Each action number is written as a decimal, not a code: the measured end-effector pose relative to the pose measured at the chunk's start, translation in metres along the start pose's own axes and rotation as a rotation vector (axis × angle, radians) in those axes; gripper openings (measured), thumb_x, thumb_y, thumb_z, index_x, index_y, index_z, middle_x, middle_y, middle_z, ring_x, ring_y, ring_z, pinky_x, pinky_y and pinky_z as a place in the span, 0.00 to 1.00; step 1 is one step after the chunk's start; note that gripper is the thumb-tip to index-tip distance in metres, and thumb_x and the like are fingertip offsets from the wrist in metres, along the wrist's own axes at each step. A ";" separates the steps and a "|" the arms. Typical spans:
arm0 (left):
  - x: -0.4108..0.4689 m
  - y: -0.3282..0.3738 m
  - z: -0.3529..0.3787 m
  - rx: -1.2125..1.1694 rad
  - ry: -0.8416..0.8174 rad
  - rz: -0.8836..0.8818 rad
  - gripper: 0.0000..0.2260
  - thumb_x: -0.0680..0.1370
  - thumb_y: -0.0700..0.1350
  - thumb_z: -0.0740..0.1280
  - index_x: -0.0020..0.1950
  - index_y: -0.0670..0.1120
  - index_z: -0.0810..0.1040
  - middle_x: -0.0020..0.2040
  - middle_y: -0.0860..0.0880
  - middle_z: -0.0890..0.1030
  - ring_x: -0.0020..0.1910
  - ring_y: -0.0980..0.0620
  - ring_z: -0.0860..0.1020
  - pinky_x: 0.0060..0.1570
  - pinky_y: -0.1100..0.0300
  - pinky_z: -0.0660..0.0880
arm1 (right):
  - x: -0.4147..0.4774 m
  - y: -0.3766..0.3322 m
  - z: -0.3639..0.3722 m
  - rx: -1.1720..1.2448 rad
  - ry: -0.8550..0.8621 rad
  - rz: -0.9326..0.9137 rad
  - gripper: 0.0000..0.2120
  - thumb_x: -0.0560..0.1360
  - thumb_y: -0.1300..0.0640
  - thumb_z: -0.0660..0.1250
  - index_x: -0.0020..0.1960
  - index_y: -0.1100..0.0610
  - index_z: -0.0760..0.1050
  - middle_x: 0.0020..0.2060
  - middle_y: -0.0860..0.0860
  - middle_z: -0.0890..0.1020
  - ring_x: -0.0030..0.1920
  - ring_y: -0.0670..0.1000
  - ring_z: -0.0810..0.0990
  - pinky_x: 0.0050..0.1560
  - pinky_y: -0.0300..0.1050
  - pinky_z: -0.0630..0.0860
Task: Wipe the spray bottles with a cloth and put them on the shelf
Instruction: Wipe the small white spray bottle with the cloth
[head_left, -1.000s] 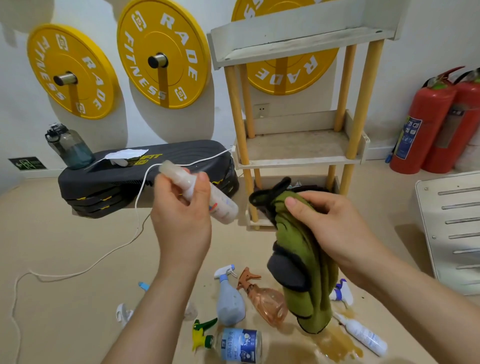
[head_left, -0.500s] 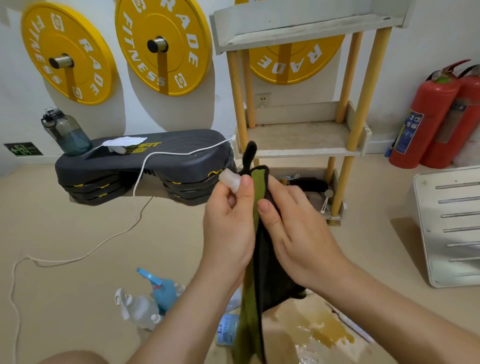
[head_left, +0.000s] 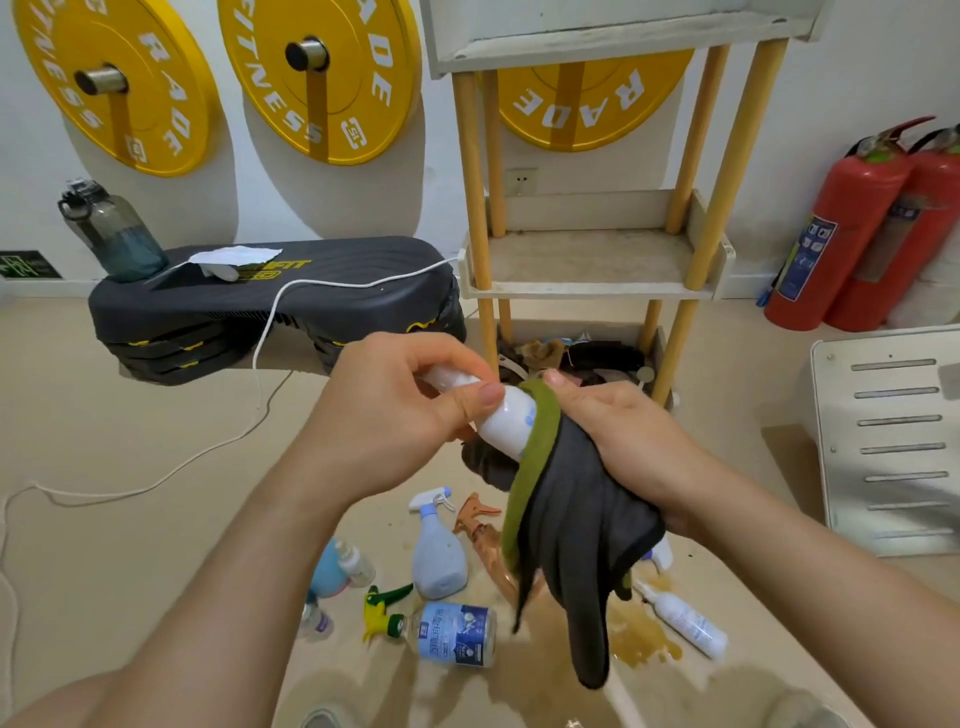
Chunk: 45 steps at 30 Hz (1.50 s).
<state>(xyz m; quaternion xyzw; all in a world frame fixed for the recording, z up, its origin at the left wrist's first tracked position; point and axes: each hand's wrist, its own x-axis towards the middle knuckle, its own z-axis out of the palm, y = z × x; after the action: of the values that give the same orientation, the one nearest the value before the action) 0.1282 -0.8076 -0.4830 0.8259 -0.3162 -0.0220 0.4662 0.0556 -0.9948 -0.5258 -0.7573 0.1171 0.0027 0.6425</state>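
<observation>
The shelf (head_left: 592, 265) is seen ahead by the wall, beyond both hands. The cloth (head_left: 576, 519), grey w/ a green edge, is now bunched round the lower end of the small white bottle (head_left: 506, 415). 0.5 s ago it was hung flat betw. the hands, and 1 s ago it was held apart from the bottle. The right hand (head_left: 628, 441) is clenched on the cloth, which is wrapped over the bottle's base. The left hand (head_left: 395, 421) is closed round the bottle's cap end, thumb laid along the neck. The bottle is tilted, cap to the left, w/ more of its body shown than 0.5 s ago, when only the cap was seen above the fingers. Other spray bottles are seen on the floor below: a grey-blue one (head_left: 439, 551) upright, a labelled one (head_left: 452, 631) on its side, and a slim white one (head_left: 685, 621) beside a brownish spill (head_left: 639, 639).
</observation>
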 end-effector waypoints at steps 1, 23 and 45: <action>0.000 -0.001 -0.001 -0.013 0.038 -0.001 0.06 0.74 0.42 0.74 0.40 0.54 0.84 0.34 0.51 0.84 0.32 0.51 0.83 0.35 0.55 0.80 | 0.000 0.002 -0.001 0.106 0.027 0.038 0.27 0.80 0.42 0.62 0.42 0.67 0.81 0.34 0.61 0.83 0.35 0.52 0.82 0.38 0.39 0.77; -0.001 -0.015 0.021 -0.282 0.213 -0.165 0.11 0.73 0.35 0.73 0.45 0.52 0.84 0.36 0.50 0.85 0.33 0.53 0.83 0.35 0.65 0.78 | 0.004 -0.009 -0.004 0.646 0.259 0.180 0.22 0.78 0.39 0.65 0.55 0.57 0.80 0.43 0.57 0.87 0.45 0.56 0.87 0.53 0.56 0.82; -0.015 0.006 0.062 0.601 -0.018 -0.025 0.28 0.77 0.64 0.39 0.55 0.49 0.71 0.45 0.45 0.82 0.44 0.38 0.77 0.38 0.49 0.71 | -0.009 0.001 0.028 0.701 0.006 0.100 0.16 0.77 0.49 0.67 0.57 0.61 0.78 0.46 0.57 0.86 0.47 0.52 0.85 0.50 0.44 0.82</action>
<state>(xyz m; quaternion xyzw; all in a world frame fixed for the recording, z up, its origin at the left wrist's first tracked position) 0.0925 -0.8479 -0.5171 0.9306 -0.3024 0.0595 0.1978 0.0505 -0.9662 -0.5301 -0.4843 0.1496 -0.0086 0.8620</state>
